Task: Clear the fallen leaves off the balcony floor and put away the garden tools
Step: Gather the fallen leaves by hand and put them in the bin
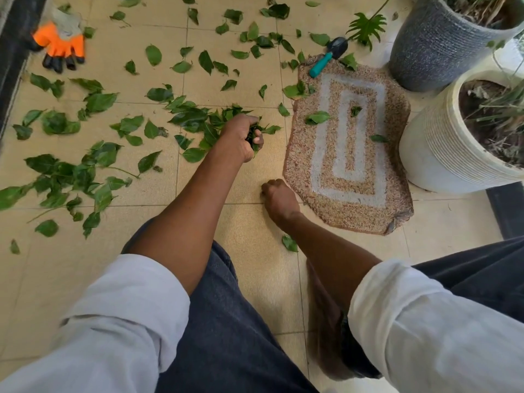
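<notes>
Green fallen leaves (96,103) lie scattered over the beige tiled floor (249,245), thickest at the left and centre. My left hand (241,137) grips a bunch of leaves beside a small heap (195,120). My right hand (279,199) is curled into a fist with its knuckles on the floor at the mat's left edge; I see nothing in it. One leaf (289,243) lies by my right forearm. A small trowel with a teal handle (326,58) lies at the mat's far corner. Orange and grey garden gloves (61,41) lie at the far left.
A brown and white doormat (391,194) with a few leaves on it lies to the right. A grey plant pot (431,46) and a white plant pot (431,154) stand at the right. A dark door frame (11,52) runs along the left edge. My knees fill the foreground.
</notes>
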